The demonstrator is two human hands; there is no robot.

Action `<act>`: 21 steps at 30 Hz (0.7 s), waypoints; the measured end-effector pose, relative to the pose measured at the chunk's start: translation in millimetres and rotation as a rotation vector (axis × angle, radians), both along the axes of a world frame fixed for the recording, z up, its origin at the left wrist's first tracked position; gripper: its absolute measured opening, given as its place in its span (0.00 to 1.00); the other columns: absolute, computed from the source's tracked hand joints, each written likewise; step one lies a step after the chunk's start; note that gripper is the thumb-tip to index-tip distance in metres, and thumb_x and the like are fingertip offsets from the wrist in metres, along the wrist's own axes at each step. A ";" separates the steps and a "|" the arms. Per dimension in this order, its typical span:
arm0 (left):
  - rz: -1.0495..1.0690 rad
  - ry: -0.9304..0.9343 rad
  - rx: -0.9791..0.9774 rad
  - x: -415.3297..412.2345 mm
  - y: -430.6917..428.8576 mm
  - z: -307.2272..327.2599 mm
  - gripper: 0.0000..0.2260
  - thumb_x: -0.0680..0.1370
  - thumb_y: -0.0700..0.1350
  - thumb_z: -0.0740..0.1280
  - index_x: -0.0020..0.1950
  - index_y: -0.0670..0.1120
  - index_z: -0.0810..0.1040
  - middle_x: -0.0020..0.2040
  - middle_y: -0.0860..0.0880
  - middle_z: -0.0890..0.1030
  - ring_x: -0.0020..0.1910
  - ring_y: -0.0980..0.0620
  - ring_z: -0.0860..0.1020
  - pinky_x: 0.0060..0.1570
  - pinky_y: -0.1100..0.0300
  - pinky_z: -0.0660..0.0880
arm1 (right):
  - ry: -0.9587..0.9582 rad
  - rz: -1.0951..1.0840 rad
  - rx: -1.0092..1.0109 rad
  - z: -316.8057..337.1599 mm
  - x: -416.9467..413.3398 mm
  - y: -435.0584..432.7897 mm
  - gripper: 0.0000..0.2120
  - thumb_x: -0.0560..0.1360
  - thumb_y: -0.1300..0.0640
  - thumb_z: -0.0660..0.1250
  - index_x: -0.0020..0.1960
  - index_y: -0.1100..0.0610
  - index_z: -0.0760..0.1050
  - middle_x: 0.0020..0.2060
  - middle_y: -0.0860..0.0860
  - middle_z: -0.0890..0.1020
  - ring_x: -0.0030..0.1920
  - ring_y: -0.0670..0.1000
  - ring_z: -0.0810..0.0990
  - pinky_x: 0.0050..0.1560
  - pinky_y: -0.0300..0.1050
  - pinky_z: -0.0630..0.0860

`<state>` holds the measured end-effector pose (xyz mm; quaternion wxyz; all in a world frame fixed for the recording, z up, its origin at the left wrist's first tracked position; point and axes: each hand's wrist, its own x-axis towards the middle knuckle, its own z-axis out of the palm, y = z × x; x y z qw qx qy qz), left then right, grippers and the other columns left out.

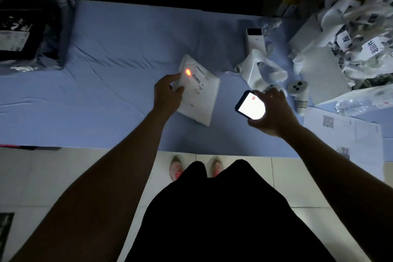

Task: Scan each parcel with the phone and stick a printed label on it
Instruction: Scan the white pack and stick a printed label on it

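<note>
A white flat parcel (198,91) lies on the blue table (119,53), with a shipping label on top and a red-orange light spot near its upper left corner. My left hand (168,91) pinches the parcel's left edge, thumb on top. To the right, my right hand (272,112) grips a phone (249,105) with a bright white screen, held above the table beside the parcel. A white label printer (255,38) stands behind, with a curl of printed label strip (263,70) lying in front of it.
A dark grey bagged parcel (32,32) lies at the far left. A heap of used label backing (350,34) fills a box at the right. A white handheld device (299,95) and paper sheets (348,134) lie near the right edge. Tiled floor below.
</note>
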<state>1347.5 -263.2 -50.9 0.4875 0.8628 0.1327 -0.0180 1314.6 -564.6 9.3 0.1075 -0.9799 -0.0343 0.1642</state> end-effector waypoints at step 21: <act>-0.201 0.244 0.323 18.9 8.5 -10.5 0.21 0.79 0.43 0.66 0.72 0.46 0.72 0.69 0.40 0.70 0.68 0.41 0.70 0.67 0.50 0.68 | 0.031 -0.151 -0.068 -33.7 -20.4 -10.8 0.46 0.64 0.47 0.83 0.76 0.56 0.67 0.62 0.65 0.73 0.64 0.65 0.70 0.62 0.59 0.73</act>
